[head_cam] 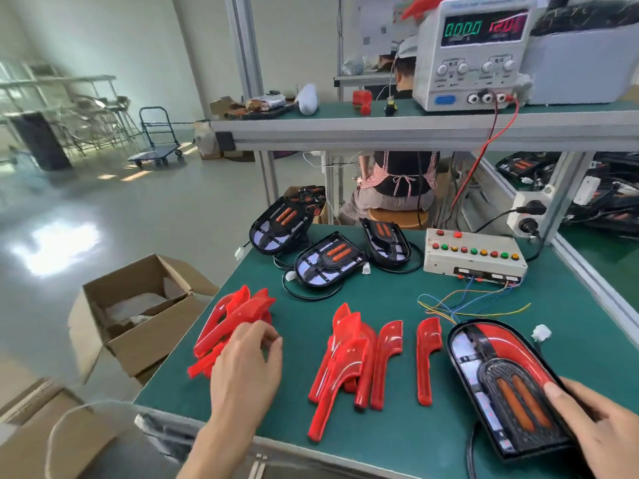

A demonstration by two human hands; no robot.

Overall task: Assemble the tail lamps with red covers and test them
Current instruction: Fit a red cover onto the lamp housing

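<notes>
Two bare hands, no gloves, rings or watch visible. Left hand and forearm uncovered to the frame's lower edge, no sleeve seen. Right hand likewise bare at the wrist. Fingernails short, unpainted; thumbnail on the right plainly visible.

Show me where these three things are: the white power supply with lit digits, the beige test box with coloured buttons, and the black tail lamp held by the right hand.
White power supply (pixel 472 53), head view: front panel.
Beige test box (pixel 473 259), head view: top face.
Black tail lamp (pixel 501 382), head view: dark centre grille.
</notes>
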